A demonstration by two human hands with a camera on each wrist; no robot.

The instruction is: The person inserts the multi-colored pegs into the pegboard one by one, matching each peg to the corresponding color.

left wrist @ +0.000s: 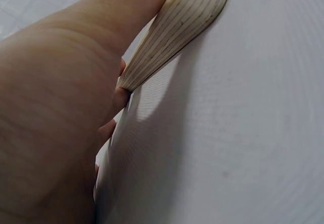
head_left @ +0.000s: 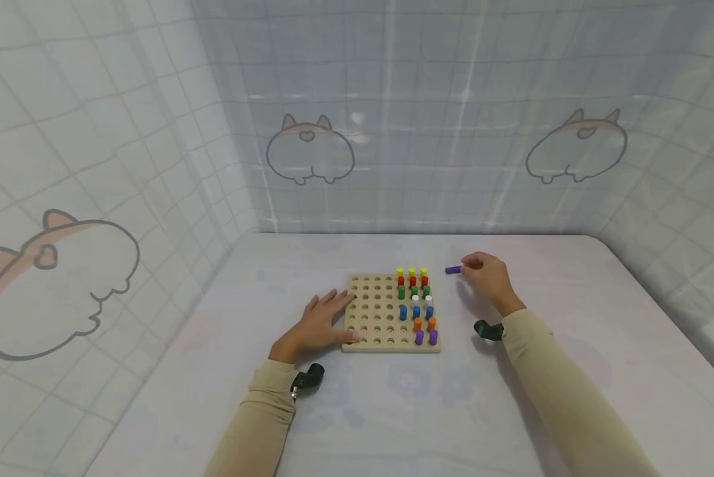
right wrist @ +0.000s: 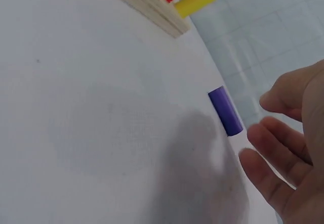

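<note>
A wooden pegboard (head_left: 377, 346) lies on the table, with colored pegs in the right-hand columns of its holes. My left hand (head_left: 319, 324) rests at the board's left side, fingers spread, thumb and fingertips over its edge. In the left wrist view, the board's layered side (left wrist: 177, 29) shows beside the hand. To the right of the board's far corner, a purple peg (head_left: 453, 269) lies on its side. My right hand (head_left: 489, 278) hovers at the near end of this peg (right wrist: 226, 111). The right wrist view shows thumb and fingers (right wrist: 273, 150) parted, with the peg just outside them.
Standing pegs run in rows by color: yellow (head_left: 412, 271), red, green (head_left: 401, 292), white, blue (head_left: 403, 312), orange (head_left: 417, 324) and purple (head_left: 419, 337). A white cloth (head_left: 404, 417) covers the table. Grid-patterned curtains (head_left: 428, 165) hang behind and at both sides.
</note>
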